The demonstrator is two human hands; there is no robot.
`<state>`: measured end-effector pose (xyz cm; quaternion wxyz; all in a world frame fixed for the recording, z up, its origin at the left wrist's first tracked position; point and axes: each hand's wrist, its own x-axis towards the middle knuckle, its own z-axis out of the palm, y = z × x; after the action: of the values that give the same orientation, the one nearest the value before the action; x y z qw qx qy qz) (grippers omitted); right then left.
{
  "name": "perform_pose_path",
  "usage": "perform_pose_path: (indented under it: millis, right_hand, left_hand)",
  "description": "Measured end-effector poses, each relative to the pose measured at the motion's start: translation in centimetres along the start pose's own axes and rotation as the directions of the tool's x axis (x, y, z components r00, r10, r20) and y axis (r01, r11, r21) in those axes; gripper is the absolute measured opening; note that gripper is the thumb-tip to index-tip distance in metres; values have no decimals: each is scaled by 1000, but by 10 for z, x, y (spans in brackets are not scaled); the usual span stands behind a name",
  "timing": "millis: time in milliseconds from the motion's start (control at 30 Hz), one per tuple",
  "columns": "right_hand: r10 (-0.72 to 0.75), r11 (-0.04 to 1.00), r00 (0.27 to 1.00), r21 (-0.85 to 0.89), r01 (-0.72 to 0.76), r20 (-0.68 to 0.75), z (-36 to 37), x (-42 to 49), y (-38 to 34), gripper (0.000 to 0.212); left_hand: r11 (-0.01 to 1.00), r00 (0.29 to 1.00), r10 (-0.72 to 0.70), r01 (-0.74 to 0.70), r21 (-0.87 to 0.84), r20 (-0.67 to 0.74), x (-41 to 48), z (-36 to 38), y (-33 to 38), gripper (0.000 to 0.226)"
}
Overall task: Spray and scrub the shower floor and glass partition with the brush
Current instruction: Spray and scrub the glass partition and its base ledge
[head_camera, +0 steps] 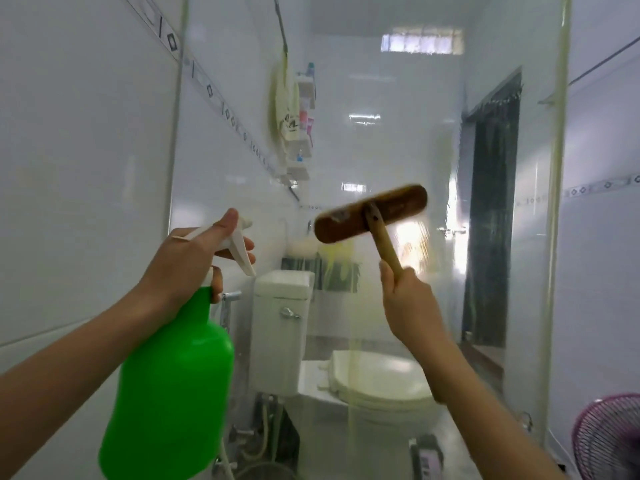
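- Head view, left side: the left hand (pixel 194 258) carries the green spray bottle (pixel 173 375) by its white trigger head; the grip is closed round the neck, with fingers on the trigger; the bottle hangs upright below the hand; the nozzle points forward at the glass partition (pixel 391 109).
- Head view, right side: the right hand (pixel 405 296) has its grip closed round the lower end of the wooden handle of the brush (pixel 374 220); the handle leans up and slightly left from the hand; the brush head sits above the hand, its long axis running across the view with the right end tilted higher; the head is blurred.
- Head view, centre: the glass partition stands straight ahead of both hands; yellowish streaks run down it below the brush head; the head appears to be against the glass or just beside it; contact cannot be confirmed.
- Governing relation (judgement): the surface to be scrubbed lies forward of the right-hand grip; the right hand is nearer the streaked zone, the left hand is nearer the tiled wall (pixel 69 168); a stroke across the streaks calls for the head's long axis to lie flat to the pane.
- Head view, background: a toilet (pixel 374 379) and its cistern (pixel 280 327) show through the glass; a fan (pixel 609 438) sits at the lower right.
- The shower floor is not in view.
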<state>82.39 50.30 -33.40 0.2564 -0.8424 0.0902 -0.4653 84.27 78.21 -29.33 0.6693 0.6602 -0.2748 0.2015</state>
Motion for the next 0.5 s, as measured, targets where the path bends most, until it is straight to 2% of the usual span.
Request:
perform_pose_path:
  millis: [100, 267, 333, 433, 500]
  right_hand:
    - [-32, 999, 999, -11, 32, 1, 5, 10, -7, 44]
    - [157, 983, 983, -110, -147, 92, 16, -90, 51, 42]
    - [130, 989, 987, -81, -123, 98, 20, -80, 45, 41]
    - [12, 999, 998, -48, -9, 61, 19, -43, 25, 40]
    - [17, 999, 998, -45, -14, 55, 19, -42, 29, 39]
  left_hand:
    - [1000, 1000, -24, 24, -6, 8, -2, -1, -2, 45]
    - [1000, 1000, -11, 11, -3, 13, -4, -6, -4, 46]
    - [1000, 999, -14, 14, 12, 34, -7, -4, -5, 45]
    - [999, 997, -34, 33, 10, 64, -12, 0, -10, 53]
    - [999, 997, -43, 42, 16, 59, -14, 1, -13, 59]
